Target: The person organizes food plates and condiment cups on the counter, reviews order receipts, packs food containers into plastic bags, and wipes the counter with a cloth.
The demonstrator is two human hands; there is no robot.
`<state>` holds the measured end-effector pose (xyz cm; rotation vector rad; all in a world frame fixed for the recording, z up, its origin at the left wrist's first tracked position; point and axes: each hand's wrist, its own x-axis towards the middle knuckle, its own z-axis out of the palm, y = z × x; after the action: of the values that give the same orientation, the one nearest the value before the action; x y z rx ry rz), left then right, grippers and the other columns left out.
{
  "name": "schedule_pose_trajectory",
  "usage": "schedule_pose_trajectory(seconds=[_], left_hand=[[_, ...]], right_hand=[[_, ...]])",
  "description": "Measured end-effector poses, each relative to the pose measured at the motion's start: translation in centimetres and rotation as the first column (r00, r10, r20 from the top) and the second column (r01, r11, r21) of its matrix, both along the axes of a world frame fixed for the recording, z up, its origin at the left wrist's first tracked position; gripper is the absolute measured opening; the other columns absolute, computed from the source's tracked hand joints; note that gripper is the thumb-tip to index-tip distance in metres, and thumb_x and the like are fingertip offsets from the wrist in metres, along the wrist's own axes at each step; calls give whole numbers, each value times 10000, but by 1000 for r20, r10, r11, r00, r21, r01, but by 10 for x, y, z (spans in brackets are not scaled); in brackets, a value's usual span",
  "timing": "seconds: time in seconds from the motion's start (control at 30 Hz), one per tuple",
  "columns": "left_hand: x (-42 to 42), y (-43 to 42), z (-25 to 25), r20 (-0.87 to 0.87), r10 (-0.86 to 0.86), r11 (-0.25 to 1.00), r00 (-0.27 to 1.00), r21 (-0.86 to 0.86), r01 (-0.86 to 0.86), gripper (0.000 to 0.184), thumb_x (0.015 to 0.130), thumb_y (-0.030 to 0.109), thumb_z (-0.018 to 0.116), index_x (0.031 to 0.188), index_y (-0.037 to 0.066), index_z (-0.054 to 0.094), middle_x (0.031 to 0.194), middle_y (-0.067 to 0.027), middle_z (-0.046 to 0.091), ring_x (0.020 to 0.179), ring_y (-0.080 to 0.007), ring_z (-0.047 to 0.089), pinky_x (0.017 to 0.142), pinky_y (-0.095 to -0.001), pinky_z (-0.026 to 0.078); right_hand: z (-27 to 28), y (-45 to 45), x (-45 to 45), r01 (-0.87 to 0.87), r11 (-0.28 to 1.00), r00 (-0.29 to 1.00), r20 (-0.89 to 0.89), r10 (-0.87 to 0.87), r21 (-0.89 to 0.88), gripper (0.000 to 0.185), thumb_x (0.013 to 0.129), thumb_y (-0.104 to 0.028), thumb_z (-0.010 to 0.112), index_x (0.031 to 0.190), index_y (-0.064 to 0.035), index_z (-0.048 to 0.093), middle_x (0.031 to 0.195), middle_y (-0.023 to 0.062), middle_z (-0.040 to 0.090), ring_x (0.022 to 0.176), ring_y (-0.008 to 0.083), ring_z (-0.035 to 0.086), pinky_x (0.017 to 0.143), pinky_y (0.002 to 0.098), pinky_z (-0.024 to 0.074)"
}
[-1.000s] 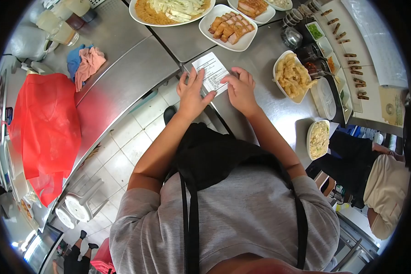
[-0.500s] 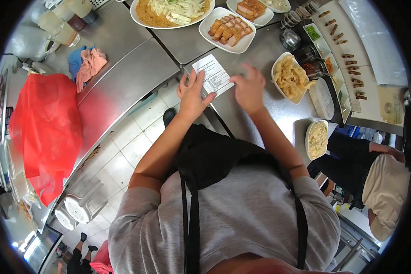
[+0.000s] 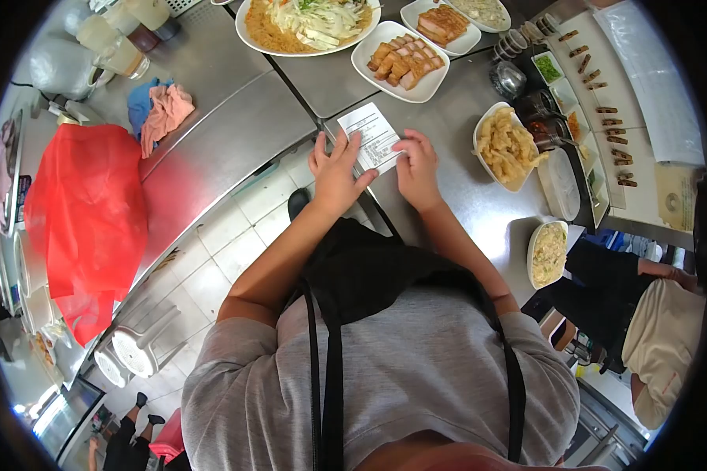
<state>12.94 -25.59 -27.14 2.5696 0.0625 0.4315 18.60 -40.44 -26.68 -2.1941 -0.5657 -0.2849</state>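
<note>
A white printed receipt [image 3: 375, 140] lies on the steel counter near its front edge. My left hand [image 3: 338, 174] rests over its left side, fingers spread, fingertips on the paper. On the opposite side, my right hand [image 3: 419, 169] has its fingers curled in, with thumb and index finger at the receipt's right edge, seemingly pinching it. Beyond the receipt stands a white plate of sliced crispy pork [image 3: 404, 64]. To the right is a bowl of fried pieces [image 3: 504, 145].
A noodle-like dish with shredded cabbage [image 3: 314, 23] and another pork plate [image 3: 443, 27] stand at the back. Condiment trays [image 3: 565, 96] line the right. A rice-like dish [image 3: 548, 255] sits near the edge. Left are cloths [image 3: 165, 114] and a red bag [image 3: 94, 212]. Another person [image 3: 660, 322] is at right.
My right hand's fingers have curled in from a spread pose and closed at the receipt's right edge. My left hand stays on the paper. The whole view has shifted slightly.
</note>
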Motion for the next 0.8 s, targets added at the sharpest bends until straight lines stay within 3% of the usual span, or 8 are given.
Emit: schedule_pose_trajectory(seconds=[0.17,0.23,0.33,0.53,0.6,0.63,0.73,0.8], left_hand=[[-2,-2,-9,30,-199,980,979,13,199,345,718,33,443,1042,100,543,852,-117,552,879,-290,488,745,-453,340],[19,17,6,247,-255,935,935,-184,303,401,671,-21,457,1050,88,533,780,-131,553,765,-300,544,696,-393,435],[63,76,85,198,-210,977,958,66,201,430,662,-49,461,1059,106,523,853,-132,573,726,-279,565,617,-331,471],[222,207,308,665,-187,905,723,403,-136,379,667,-59,435,997,84,551,795,-157,561,705,-319,539,654,-385,437],[261,238,391,800,-119,920,588,311,-237,319,706,-8,437,992,77,550,892,-159,570,822,-319,544,707,-374,441],[272,246,430,700,107,940,706,161,-302,313,718,6,432,995,88,553,908,-155,570,832,-321,541,722,-377,437],[307,274,509,884,85,846,459,180,-502,343,696,34,435,994,130,576,882,-172,580,833,-306,554,719,-369,439],[322,282,538,839,194,842,509,123,-525,346,689,47,447,998,133,576,897,-166,581,853,-302,550,735,-368,435]], right_hand=[[-5,-15,24,-29,984,998,52,20,177,146,738,5,453,879,-1,490,875,155,506,774,267,489,698,321,395],[-3,-21,29,-38,971,999,25,33,235,144,735,0,455,876,-2,488,863,163,503,792,279,483,702,327,393],[-11,-29,18,-17,942,1000,-17,24,336,170,699,11,464,869,-4,471,861,170,480,754,270,474,670,318,405],[-10,-24,11,92,916,994,25,-110,390,201,677,58,454,859,-26,453,806,130,456,686,200,463,585,258,392],[-16,-23,13,122,913,986,58,-157,390,180,687,62,455,840,-32,446,787,103,453,640,170,449,582,254,381],[-19,-24,12,148,917,987,10,-163,371,189,676,66,450,839,-31,447,774,106,447,642,183,448,576,261,378],[-23,-26,14,211,921,977,-60,-203,327,199,651,69,444,825,-29,448,737,112,436,640,217,447,567,284,374],[-20,-21,15,256,908,965,-30,-261,332,178,648,60,453,802,-30,447,711,113,439,630,236,450,574,300,376]])
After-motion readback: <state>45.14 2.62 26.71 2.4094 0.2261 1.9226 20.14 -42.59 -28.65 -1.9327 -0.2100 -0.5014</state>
